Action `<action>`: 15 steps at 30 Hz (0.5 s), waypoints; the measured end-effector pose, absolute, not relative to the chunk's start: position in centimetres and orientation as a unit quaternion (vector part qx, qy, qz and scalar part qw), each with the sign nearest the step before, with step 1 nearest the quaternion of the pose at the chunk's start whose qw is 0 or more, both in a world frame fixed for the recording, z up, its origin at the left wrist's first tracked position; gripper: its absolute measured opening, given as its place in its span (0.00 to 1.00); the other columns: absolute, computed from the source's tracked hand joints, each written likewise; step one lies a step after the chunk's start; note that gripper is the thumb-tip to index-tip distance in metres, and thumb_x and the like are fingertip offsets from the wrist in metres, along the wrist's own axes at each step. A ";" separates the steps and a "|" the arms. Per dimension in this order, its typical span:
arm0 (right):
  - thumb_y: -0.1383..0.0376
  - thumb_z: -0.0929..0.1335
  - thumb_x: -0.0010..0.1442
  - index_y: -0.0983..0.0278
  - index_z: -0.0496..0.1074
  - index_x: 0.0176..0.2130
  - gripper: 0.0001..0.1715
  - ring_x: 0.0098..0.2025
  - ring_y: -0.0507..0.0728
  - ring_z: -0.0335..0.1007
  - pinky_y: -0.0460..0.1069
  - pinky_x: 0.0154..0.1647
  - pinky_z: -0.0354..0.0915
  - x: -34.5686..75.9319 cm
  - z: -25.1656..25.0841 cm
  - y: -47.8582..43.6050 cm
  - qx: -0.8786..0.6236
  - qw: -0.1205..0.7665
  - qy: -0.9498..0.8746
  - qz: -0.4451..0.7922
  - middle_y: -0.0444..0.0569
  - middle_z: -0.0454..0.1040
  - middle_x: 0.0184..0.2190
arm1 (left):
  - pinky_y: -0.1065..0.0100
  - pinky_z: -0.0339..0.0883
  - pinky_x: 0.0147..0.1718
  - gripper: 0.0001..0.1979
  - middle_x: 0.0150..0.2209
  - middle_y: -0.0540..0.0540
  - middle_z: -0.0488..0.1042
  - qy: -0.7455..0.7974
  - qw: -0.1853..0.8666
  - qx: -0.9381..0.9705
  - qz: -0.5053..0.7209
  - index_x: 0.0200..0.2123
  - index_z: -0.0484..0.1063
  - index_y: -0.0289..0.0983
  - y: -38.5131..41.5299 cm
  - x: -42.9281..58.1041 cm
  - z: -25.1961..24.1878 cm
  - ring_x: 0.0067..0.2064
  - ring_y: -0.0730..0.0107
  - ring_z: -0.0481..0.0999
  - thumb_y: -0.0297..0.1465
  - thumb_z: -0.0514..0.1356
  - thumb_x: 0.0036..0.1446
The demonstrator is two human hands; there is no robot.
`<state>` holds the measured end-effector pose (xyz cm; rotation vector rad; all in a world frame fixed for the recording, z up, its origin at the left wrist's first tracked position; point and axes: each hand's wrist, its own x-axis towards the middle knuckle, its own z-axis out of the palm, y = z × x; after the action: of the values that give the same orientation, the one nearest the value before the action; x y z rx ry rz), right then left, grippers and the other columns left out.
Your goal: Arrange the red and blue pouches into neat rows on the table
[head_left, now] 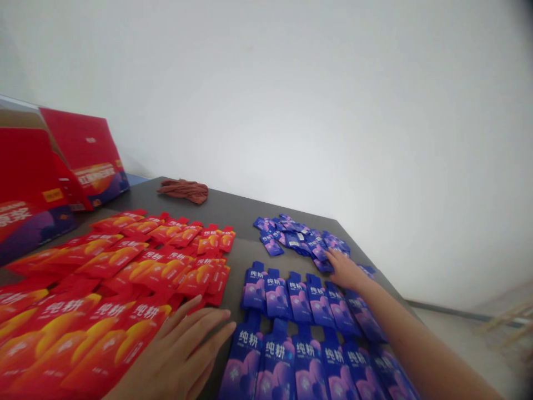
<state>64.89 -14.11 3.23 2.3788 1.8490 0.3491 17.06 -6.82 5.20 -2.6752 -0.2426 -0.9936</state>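
Observation:
My left hand (181, 350) is open, its fingers stretched out. It hovers low between the rows of red pouches (160, 269) and the rows of purple pouches (276, 297), with nothing visible in it. The red pouches show orange fruit shapes and white lettering and lie overlapping. At the far side of the purple rows, my right hand (343, 269) reaches into a loose pile of purple pouches (295, 236). Its thumb and fingers close on the edge of a purple pouch (322, 265) at the near side of the pile; the fingertips are partly hidden.
Two red printed cartons (89, 155) stand at the left end of the dark table (241, 208). A bunched brown cloth (183, 190) lies near the back edge. Behind the table rises a white wall (291, 111). Blurred wooden bars (510, 322) show at the far right.

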 end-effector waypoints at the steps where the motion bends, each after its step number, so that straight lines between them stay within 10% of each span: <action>1: 0.72 0.69 0.47 0.72 0.59 0.62 0.44 0.64 0.64 0.50 0.54 0.64 0.51 65.2 3.0 -13.4 0.778 0.072 0.616 0.103 0.61 0.54 0.62 | 0.66 0.48 0.63 0.21 0.49 0.50 0.74 -0.086 0.141 -0.923 -0.347 0.52 0.71 0.43 -6.5 17.1 5.4 0.52 0.70 0.69 0.24 0.53 0.56; 10: 0.74 0.61 0.63 0.69 0.59 0.61 0.28 0.58 0.60 0.62 0.57 0.56 0.62 65.7 2.3 -11.7 0.777 0.126 0.606 0.111 0.59 0.59 0.60 | 0.68 0.55 0.58 0.22 0.49 0.50 0.74 -0.080 0.144 -0.928 -0.333 0.51 0.71 0.41 -5.4 16.3 5.5 0.52 0.68 0.68 0.22 0.51 0.55; 15: 0.79 0.62 0.56 0.68 0.59 0.62 0.35 0.57 0.63 0.62 0.55 0.53 0.64 64.8 3.6 -13.1 0.791 0.109 0.582 0.153 0.59 0.60 0.59 | 0.69 0.58 0.56 0.23 0.51 0.49 0.73 -0.087 0.137 -0.935 -0.316 0.52 0.71 0.41 -5.6 16.6 5.0 0.52 0.69 0.69 0.20 0.51 0.55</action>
<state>64.76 -13.12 3.58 2.3269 1.7105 0.4486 16.62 -5.64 5.02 -2.7043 -0.2526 -0.9146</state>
